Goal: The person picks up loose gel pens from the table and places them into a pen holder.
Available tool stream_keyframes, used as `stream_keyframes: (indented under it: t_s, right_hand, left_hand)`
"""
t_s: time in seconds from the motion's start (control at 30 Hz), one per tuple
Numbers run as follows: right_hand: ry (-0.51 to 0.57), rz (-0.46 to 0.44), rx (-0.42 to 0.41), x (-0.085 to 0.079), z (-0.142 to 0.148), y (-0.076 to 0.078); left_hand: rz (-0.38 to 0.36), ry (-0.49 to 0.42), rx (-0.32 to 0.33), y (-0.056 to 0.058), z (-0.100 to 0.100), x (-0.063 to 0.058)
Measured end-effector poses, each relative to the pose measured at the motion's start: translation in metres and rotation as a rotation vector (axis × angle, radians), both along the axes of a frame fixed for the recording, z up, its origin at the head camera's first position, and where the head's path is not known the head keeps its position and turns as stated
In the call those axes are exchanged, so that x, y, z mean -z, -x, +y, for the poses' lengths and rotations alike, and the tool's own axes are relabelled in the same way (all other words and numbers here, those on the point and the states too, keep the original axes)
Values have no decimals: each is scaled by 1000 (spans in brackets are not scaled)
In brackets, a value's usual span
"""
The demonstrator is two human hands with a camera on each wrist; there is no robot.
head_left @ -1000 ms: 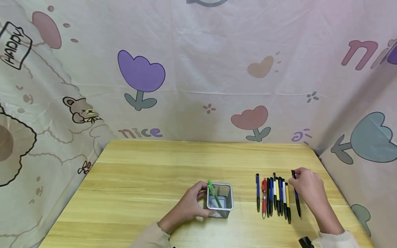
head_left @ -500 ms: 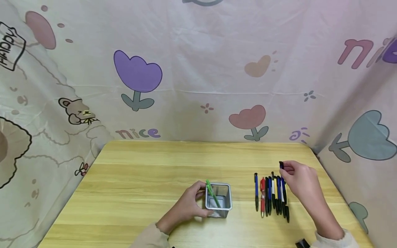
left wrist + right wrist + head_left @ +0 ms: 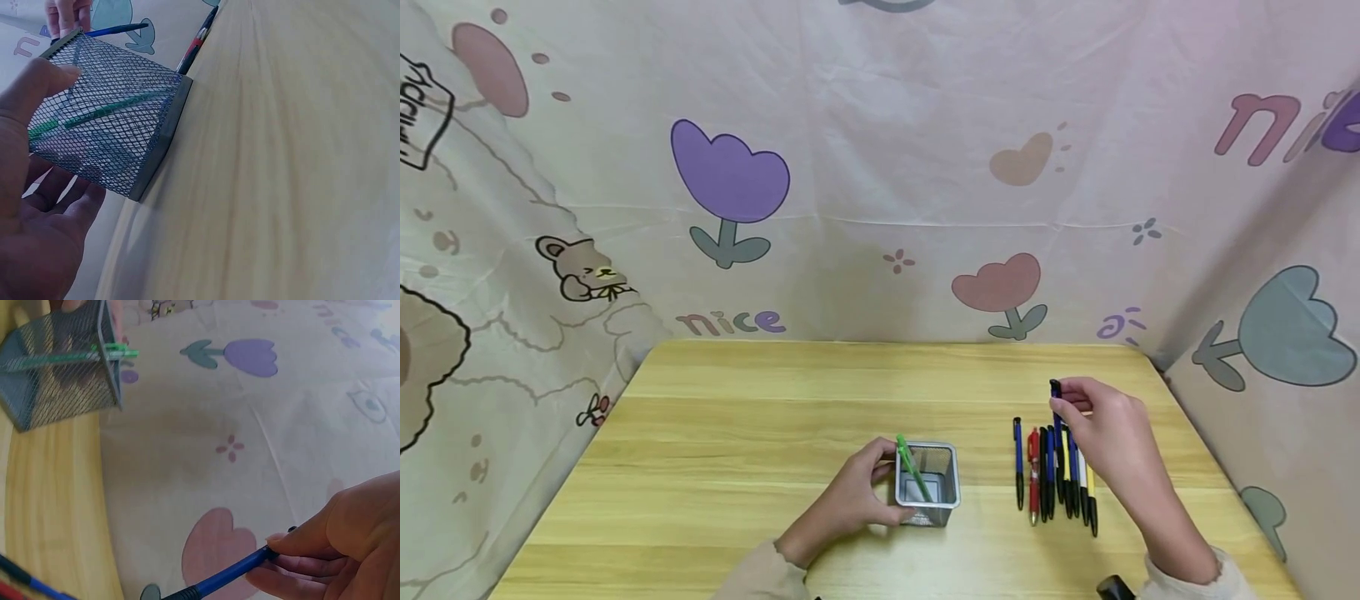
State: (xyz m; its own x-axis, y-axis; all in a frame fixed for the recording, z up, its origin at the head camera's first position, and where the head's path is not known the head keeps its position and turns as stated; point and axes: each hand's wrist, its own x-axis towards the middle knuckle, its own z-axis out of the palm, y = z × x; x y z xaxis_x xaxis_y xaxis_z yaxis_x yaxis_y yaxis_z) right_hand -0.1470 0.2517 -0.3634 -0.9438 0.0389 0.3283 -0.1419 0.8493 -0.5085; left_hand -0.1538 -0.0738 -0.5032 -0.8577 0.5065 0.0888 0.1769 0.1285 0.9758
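Observation:
My left hand point(image 3: 855, 490) grips the near-left side of a square silver mesh pen holder point(image 3: 931, 517), which stands upright on the table. Inside it leans a green pen point(image 3: 913, 468), also visible through the mesh in the left wrist view. Between thumb and fingers, my right hand point(image 3: 1108, 425) pinches the top end of a blue pen point(image 3: 234, 572) with black ends. That pen is raised above a row of pens, tip downward. Blue, black, white and yellow pens point(image 3: 1072, 479) lie side by side there, with a red pen point(image 3: 1033, 475) and a separate blue pen point(image 3: 1018, 467) on their left.
The wooden table point(image 3: 737, 425) reaches back to a printed cloth point(image 3: 865, 150) hung behind and along both sides. A black object point(image 3: 1115, 588), cut off by the frame's lower edge, shows beside the right sleeve.
My right hand has lifted the blue pen from the right end of the row and carried it leftward over the other pens. My left hand stays on the pen holder.

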Motion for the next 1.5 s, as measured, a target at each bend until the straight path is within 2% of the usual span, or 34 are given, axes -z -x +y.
stream_keyframes:
  t_s: [0.37, 0.57, 0.83, 1.03, 1.23, 1.5]
  right_hand:
    - [80, 10, -101, -12, -30, -5]
    - [139, 52, -147, -16, -45, -7]
    - [228, 53, -211, -18, -64, -11]
    - [292, 70, -278, -11, -77, -11]
    - [342, 18, -348, 0, -89, -5]
    - [324, -15, -409, 18, -100, 3]
  left_hand:
    - [17, 35, -12, 1, 1, 2]
    - [-2, 20, -10, 2, 0, 3]
    - [6, 14, -11, 1, 0, 2]
    - [15, 27, -16, 1, 0, 2]
    - [2, -22, 8, 2, 0, 3]
    - [7, -42, 19, 1, 1, 3]
